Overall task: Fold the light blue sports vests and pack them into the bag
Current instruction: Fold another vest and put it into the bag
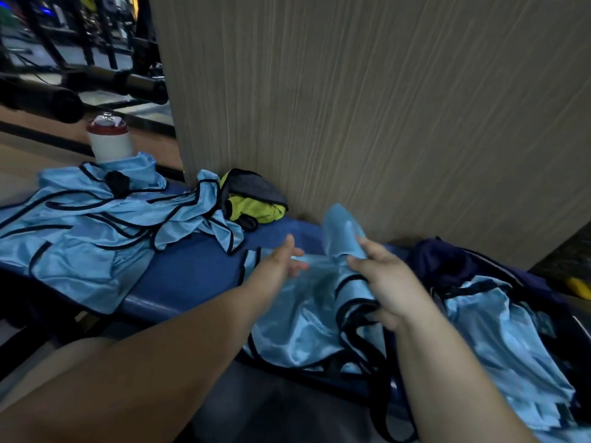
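The fingers (pixel 361 260) of my right hand (pixel 388 282) are clenched round a bunched fold of the light blue sports vest (pixel 297 327), which lies on the blue tabletop (pixel 192 270) at 6 o'clock. My left hand (pixel 281 260) hangs just above it, fingers straight and released, holding nothing. The dark navy bag (pixel 447 260) gapes at 4 o'clock with packed vests (pixel 499 330) inside, and the unfolded pile (pixel 96 225) sprawls at 9 o'clock, a white tumbler (pixel 110 139) behind it at 10 o'clock.
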A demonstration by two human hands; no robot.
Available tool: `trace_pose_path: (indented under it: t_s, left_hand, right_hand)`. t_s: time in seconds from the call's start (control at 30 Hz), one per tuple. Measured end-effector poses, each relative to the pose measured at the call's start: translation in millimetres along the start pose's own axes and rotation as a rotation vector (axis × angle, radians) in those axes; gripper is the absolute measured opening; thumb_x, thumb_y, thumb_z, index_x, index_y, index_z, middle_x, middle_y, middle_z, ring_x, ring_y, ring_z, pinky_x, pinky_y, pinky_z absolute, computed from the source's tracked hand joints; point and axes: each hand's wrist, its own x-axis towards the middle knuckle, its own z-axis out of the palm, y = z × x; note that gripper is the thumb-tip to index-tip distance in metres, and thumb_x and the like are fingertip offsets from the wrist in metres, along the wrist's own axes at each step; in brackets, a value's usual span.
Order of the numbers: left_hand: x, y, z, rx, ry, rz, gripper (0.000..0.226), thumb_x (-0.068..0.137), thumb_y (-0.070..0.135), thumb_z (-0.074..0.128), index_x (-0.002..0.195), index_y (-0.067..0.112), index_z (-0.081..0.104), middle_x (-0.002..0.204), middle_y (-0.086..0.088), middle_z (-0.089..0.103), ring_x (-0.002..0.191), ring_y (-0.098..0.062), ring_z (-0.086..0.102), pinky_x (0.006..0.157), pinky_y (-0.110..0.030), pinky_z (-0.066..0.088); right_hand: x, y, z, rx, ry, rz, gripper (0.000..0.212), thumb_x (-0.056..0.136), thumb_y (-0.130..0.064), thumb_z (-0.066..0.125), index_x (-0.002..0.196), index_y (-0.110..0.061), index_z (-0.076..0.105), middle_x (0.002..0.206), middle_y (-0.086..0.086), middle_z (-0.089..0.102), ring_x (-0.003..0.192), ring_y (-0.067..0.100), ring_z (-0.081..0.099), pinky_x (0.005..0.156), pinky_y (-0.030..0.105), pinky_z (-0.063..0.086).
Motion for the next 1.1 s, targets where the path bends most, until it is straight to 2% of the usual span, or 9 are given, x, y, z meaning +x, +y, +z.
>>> trace_pose_path:
  t_s: [0.13,0.27,0.37,0.47,0.67,0.77,0.9,1.0,1.1]
  left_hand:
    - [-3.3,12.5,-12.8,-0.266,-0.106,-0.179,0.064,0.088,0.068,0.045,0.11,0.012,0.067,0.103,-0.012,0.073,0.094,-0.027,0.07,0.082,-0.038,0.054]
    - [1.7,9.7,-32.4,-0.029,0.074,-0.086,0.022,0.082,0.018,0.069,0.1,0.006,0.067,0.088,-0.012,0.071,0.077,-0.024,0.068,0.072,-0.036,0.055]
    - [2.0,2.5,-50.0,0.264,0.208,-0.037,0.044,0.069,0.018,0.069,0.112,0.013,0.062,0.101,-0.01,0.07,0.09,-0.026,0.067,0.084,-0.042,0.057]
    - [-1.5,-9.2,-60.8,0.398,0.213,-0.01,0.047,0.084,0.016,0.066,0.127,0.016,0.048,0.11,-0.006,0.062,0.097,-0.023,0.061,0.085,-0.037,0.053]
    - [-17.9,-19.8,-53.5,1.062,0.383,0.29,0.087,0.088,0.034,0.062,0.153,0.027,0.005,0.154,-0.001,0.016,0.139,-0.027,0.021,0.11,-0.044,0.03]
    - [-21.4,-20.0,-36.4,1.124,0.199,0.513,0.065,0.094,0.035,0.053,0.15,0.029,0.02,0.155,0.007,0.02,0.143,-0.016,0.012,0.114,-0.035,0.012]
    - [-14.4,-45.2,-27.2,1.353,-0.252,0.373,0.069,0.093,0.066,0.022,0.153,0.035,0.014,0.162,0.011,0.008,0.149,-0.01,-0.004,0.119,-0.033,-0.004]
    - [-10.4,-56.7,-31.2,1.421,-0.275,0.394,0.091,0.073,0.077,-0.003,0.154,0.037,0.003,0.162,0.013,-0.005,0.147,-0.007,-0.015,0.119,-0.034,-0.012]
    - [-12.8,-52.5,-33.4,1.398,-0.305,0.4,0.081,0.082,0.074,0.009,0.154,0.038,0.004,0.161,0.016,-0.005,0.146,-0.006,-0.015,0.117,-0.031,-0.014]
  right_hand:
    - [1.3,21.6,42.6,-0.302,-0.112,-0.063,0.044,0.094,-0.014,0.063,0.126,-0.042,0.052,0.122,0.007,0.064,0.102,0.023,0.067,0.098,0.043,0.052]
    - [-9.7,28.1,58.1,-0.465,-0.362,-0.006,0.053,0.09,-0.014,0.067,0.129,-0.043,0.045,0.111,-0.003,0.066,0.089,0.017,0.069,0.081,0.031,0.056]
    - [-9.1,26.3,52.8,-0.616,-0.262,-0.092,0.044,0.089,-0.021,0.068,0.126,-0.04,0.051,0.089,-0.004,0.071,0.074,0.013,0.069,0.069,0.027,0.054]
    - [-2.4,29.2,35.5,-0.916,0.003,-0.261,0.029,0.09,-0.028,0.064,0.119,-0.034,0.061,0.079,-0.011,0.063,0.078,0.012,0.063,0.078,0.03,0.052]
    - [3.7,50.7,12.9,-1.231,-0.016,-0.277,0.035,0.09,-0.039,0.066,0.123,-0.027,0.064,0.118,-0.005,0.055,0.116,0.015,0.049,0.101,0.028,0.042]
    - [5.8,48.5,6.6,-1.219,-0.138,-0.178,0.037,0.085,-0.04,0.072,0.119,-0.028,0.064,0.113,-0.008,0.054,0.108,0.011,0.057,0.096,0.026,0.045]
    - [5.9,42.7,-1.1,-1.258,-0.229,-0.095,0.031,0.079,-0.034,0.079,0.107,-0.031,0.067,0.095,-0.013,0.056,0.09,0.005,0.057,0.084,0.018,0.045]
    - [6.1,41.7,-7.5,-1.232,-0.258,-0.056,0.016,0.079,-0.027,0.079,0.087,-0.032,0.066,0.078,-0.014,0.06,0.08,0.005,0.06,0.073,0.013,0.045]
    - [6.9,43.5,-11.5,-1.142,-0.227,-0.034,0.009,0.08,-0.032,0.077,0.081,-0.031,0.069,0.075,-0.013,0.066,0.076,0.001,0.062,0.072,0.013,0.047]
